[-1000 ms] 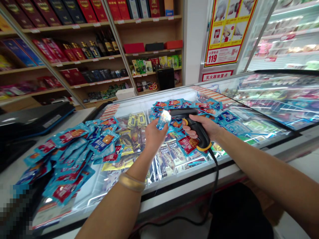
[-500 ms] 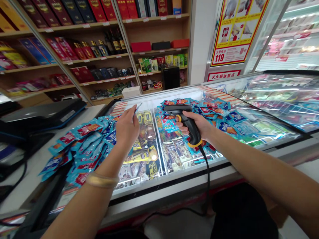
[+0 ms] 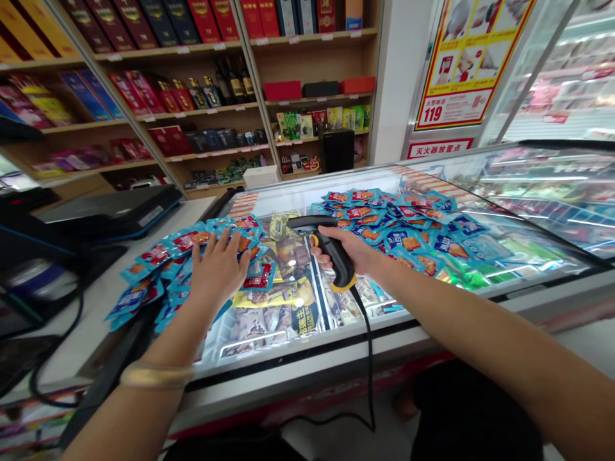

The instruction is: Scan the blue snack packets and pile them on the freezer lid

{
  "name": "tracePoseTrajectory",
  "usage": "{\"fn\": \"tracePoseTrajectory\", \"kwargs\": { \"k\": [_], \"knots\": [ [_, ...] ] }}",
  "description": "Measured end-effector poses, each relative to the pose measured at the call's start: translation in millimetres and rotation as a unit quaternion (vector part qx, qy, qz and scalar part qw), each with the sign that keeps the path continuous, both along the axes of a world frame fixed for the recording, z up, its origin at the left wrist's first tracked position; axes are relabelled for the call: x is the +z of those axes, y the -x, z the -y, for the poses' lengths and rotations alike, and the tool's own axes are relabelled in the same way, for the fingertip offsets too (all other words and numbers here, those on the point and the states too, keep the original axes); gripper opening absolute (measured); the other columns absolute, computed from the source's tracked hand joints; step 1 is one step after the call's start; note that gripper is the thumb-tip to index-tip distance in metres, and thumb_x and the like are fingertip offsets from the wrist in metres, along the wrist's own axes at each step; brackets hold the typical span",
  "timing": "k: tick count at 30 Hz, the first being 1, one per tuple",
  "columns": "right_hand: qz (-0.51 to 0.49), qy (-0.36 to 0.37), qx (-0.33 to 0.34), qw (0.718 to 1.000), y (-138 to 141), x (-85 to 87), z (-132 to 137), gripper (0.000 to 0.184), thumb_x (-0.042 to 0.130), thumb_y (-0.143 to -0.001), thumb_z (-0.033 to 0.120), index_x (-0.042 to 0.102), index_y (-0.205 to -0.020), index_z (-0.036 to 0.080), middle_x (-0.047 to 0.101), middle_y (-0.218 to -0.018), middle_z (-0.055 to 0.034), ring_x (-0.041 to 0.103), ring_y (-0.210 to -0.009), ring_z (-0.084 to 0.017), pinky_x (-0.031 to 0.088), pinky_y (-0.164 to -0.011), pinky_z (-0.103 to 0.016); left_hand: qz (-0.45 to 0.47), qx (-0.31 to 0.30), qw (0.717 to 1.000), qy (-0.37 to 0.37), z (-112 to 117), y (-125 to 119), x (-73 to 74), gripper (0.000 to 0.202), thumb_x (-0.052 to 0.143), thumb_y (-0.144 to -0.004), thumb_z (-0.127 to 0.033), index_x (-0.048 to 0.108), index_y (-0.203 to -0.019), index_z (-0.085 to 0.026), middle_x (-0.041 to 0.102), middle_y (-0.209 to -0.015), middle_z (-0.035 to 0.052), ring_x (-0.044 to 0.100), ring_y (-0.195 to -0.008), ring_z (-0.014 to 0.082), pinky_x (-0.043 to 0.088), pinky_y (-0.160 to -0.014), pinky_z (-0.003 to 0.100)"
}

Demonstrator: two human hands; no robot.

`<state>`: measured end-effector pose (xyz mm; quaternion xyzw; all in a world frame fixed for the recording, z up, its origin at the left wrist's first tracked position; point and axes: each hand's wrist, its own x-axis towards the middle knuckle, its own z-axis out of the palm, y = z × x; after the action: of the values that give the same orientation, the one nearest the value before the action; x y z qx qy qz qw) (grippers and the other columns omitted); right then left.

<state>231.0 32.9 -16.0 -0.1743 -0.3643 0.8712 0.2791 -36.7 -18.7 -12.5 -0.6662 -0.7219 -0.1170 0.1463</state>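
My left hand (image 3: pixel 218 266) lies over the left pile of blue snack packets (image 3: pixel 154 256), fingers spread and palm down; what is under the palm is hidden. A single blue and red snack packet (image 3: pixel 259 276) pokes out beside its thumb. My right hand (image 3: pixel 341 250) is wrapped round the grip of a black and yellow barcode scanner (image 3: pixel 336 259). The scanner's head points left, toward the left pile, above the glass freezer top (image 3: pixel 283 342). Behind and right of my right hand spreads a second pile of blue snack packets (image 3: pixel 379 214).
Under the glass lie wrapped frozen goods (image 3: pixel 269 320). The scanner's black cable (image 3: pixel 369 358) hangs down the freezer's front. At left, a counter (image 3: pixel 91 307) carries dark equipment (image 3: pixel 115 208). Shelves of boxes and bottles (image 3: pixel 211 93) stand behind.
My left hand has come down and left onto the left pile, its fingers now spread instead of pinching a thin edge. My right hand has moved the scanner left, toward that pile.
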Motion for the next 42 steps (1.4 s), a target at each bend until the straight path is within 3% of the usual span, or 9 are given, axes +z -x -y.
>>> {"fn": "tracePoseTrajectory", "kwargs": {
  "k": [6,13,20,24,29,33,36,39,42],
  "knots": [
    [-0.016,-0.015,-0.041,0.999,-30.5,13.8,-4.1,0.024,0.05,-0.095,0.037,0.055,-0.086,0.015,0.053,-0.066,-0.0007,0.045,-0.049,-0.009,0.042,-0.044,-0.018,0.031,-0.049,0.997,-0.055,-11.4,-37.8,13.6,0.059,0.031,-0.096,-0.039,0.045,-0.145,-0.011,0.043,-0.154,0.0193,0.032,-0.146,0.0373,0.022,-0.118,0.061],
    [-0.007,-0.048,-0.139,0.989,-111.0,23.0,-11.8,0.022,0.054,-0.093,0.038,0.053,-0.086,0.017,0.051,-0.067,0.0001,0.043,-0.048,-0.008,0.041,-0.042,-0.019,0.136,-0.199,0.969,-0.056,-43.1,-127.2,9.5,0.052,0.044,-0.093,-0.037,0.051,-0.138,-0.012,0.054,-0.144,0.0181,0.047,-0.136,0.031,0.035,-0.114,0.049],
    [0.013,-0.049,-0.197,0.979,-168.5,8.4,-12.5,0.022,0.058,-0.09,0.039,0.053,-0.087,0.018,0.049,-0.067,0.0011,0.039,-0.047,-0.008,0.038,-0.042,-0.019,0.189,-0.307,0.931,0.064,-28.2,-210.0,-5.8,0.044,0.067,-0.081,-0.046,0.061,-0.116,-0.021,0.065,-0.118,0.0114,0.063,-0.108,0.0286,0.051,-0.095,0.042],
    [0.003,-0.038,-0.205,0.978,-167.1,6.6,-12.1,0.021,0.055,-0.091,0.038,0.053,-0.086,0.018,0.048,-0.067,0.0005,0.038,-0.048,-0.009,0.037,-0.041,-0.019,0.141,-0.335,0.925,0.113,-13.3,-225.1,-11.1,0.066,0.08,-0.065,-0.049,0.058,-0.12,-0.019,0.063,-0.119,0.015,0.061,-0.11,0.0353,0.05,-0.094,0.047],
    [0.007,-0.038,-0.207,0.978,-160.5,8.0,-11.0,0.02,0.054,-0.092,0.038,0.052,-0.087,0.019,0.047,-0.067,0.0009,0.037,-0.047,-0.009,0.036,-0.041,-0.02,0.198,-0.382,0.897,0.105,-10.9,-218.6,-16.3,0.063,0.077,-0.065,-0.037,0.058,-0.122,-0.02,0.063,-0.115,0.0143,0.061,-0.108,0.0332,0.049,-0.097,0.048],
    [0.009,-0.053,-0.203,0.978,-163.3,7.1,-9.7,0.021,0.055,-0.091,0.039,0.053,-0.088,0.018,0.047,-0.068,0.001,0.037,-0.048,-0.009,0.037,-0.042,-0.02,0.427,-0.378,0.814,0.107,-17.3,-205.4,-13.7,0.053,0.072,-0.066,-0.035,0.06,-0.116,-0.022,0.067,-0.106,0.0085,0.064,-0.098,0.0252,0.053,-0.091,0.042],
    [0.005,-0.058,-0.213,0.975,-165.4,7.4,-8.9,0.023,0.055,-0.091,0.04,0.054,-0.087,0.018,0.046,-0.069,0.0006,0.036,-0.048,-0.009,0.036,-0.041,-0.02,0.66,-0.295,0.675,0.151,-25.3,-197.5,-9.1,0.048,0.06,-0.075,-0.046,0.059,-0.116,-0.021,0.07,-0.105,0.0085,0.069,-0.093,0.0243,0.057,-0.084,0.044],
    [0.004,-0.056,-0.211,0.976,-164.4,7.2,-7.5,0.022,0.055,-0.091,0.04,0.054,-0.086,0.018,0.046,-0.069,0.0005,0.035,-0.048,-0.009,0.036,-0.042,-0.021,0.799,-0.212,0.534,0.177,-32.4,-193.7,-6.6,0.047,0.046,-0.083,-0.049,0.057,-0.115,-0.017,0.072,-0.104,0.0117,0.072,-0.092,0.0266,0.058,-0.085,0.05],
    [0.009,-0.06,-0.186,0.981,-161.2,4.9,-6.1,0.021,0.057,-0.09,0.037,0.054,-0.087,0.017,0.047,-0.068,0.0002,0.037,-0.048,-0.009,0.036,-0.042,-0.02,0.831,-0.171,0.501,0.17,-35.5,-193.1,-8.2,0.038,0.054,-0.082,-0.043,0.057,-0.108,-0.016,0.073,-0.099,0.0118,0.073,-0.091,0.026,0.058,-0.088,0.051]
  ]
}}
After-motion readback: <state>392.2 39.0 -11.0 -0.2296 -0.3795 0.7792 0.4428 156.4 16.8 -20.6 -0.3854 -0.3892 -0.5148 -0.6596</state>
